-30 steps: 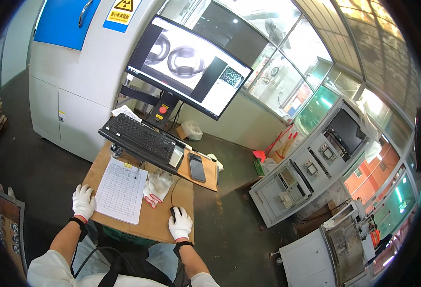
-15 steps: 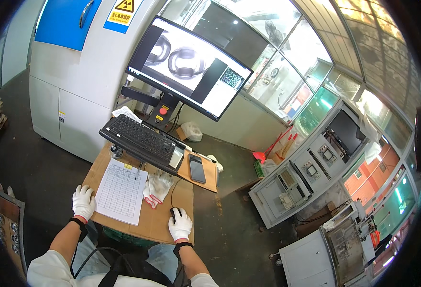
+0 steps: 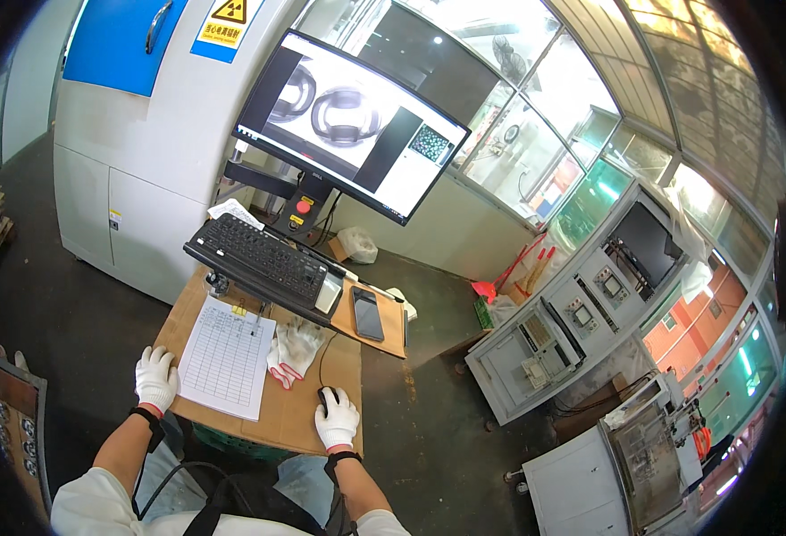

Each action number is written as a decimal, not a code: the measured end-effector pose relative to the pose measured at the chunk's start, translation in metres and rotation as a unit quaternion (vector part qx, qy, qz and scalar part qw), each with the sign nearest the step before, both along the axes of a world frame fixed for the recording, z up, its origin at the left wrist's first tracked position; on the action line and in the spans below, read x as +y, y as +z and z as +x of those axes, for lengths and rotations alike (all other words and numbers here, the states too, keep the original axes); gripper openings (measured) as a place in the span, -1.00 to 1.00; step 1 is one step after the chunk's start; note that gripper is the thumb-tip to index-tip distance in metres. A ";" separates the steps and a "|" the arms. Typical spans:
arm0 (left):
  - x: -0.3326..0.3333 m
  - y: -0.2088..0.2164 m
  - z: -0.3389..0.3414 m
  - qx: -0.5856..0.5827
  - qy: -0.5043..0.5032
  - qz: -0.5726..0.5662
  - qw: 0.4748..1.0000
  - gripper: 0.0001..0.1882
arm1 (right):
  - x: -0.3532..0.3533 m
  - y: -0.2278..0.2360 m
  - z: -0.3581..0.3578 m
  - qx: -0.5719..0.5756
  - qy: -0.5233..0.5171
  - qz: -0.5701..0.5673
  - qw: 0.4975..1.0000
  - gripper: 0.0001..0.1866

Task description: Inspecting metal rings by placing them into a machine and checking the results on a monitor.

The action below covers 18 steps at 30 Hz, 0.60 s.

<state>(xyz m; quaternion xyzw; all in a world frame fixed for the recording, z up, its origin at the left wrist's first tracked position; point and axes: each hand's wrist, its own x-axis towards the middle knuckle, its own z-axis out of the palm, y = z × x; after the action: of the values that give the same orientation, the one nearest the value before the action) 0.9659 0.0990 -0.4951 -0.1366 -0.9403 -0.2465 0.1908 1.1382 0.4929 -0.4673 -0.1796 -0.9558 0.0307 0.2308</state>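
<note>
My right hand (image 3: 337, 421), in a white glove, rests over a black computer mouse (image 3: 326, 394) on the cardboard-topped desk (image 3: 295, 413). My left hand (image 3: 155, 378), also gloved, lies flat at the desk's left edge beside a printed table sheet (image 3: 226, 356). A spare pair of white gloves (image 3: 296, 348) lies between the sheet and the mouse. Behind them sit a black keyboard (image 3: 259, 260) and a dark phone (image 3: 368, 314). A large monitor (image 3: 348, 125) shows grey ring-shaped images.
A white and blue cabinet (image 3: 125, 161) stands behind the desk at left. A grey control console (image 3: 572, 330) with buttons and a screen stands to the right. A red broom (image 3: 511, 272) leans by the wall. Dark concrete floor surrounds the desk.
</note>
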 end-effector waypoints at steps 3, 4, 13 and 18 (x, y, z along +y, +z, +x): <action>-0.001 0.001 0.000 -0.004 -0.001 0.000 1.000 -0.66 | -0.001 0.000 -0.001 0.003 0.001 -0.002 1.000 -0.51; -0.001 0.000 0.000 -0.002 -0.001 0.000 1.000 -0.66 | -0.002 0.001 0.000 0.001 0.000 -0.003 1.000 -0.51; -0.001 0.001 0.001 0.002 -0.004 -0.002 1.000 -0.65 | -0.002 0.004 -0.001 -0.014 -0.003 -0.012 1.000 -0.52; -0.003 0.003 0.001 -0.004 -0.001 -0.008 1.000 -0.66 | -0.004 0.007 0.000 -0.006 0.003 -0.012 1.000 -0.53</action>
<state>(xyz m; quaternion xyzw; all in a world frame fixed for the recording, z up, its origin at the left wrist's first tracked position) 0.9673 0.0964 -0.4921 -0.1384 -0.9428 -0.2397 0.1859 1.1381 0.4885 -0.4606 -0.1798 -0.9573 0.0417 0.2225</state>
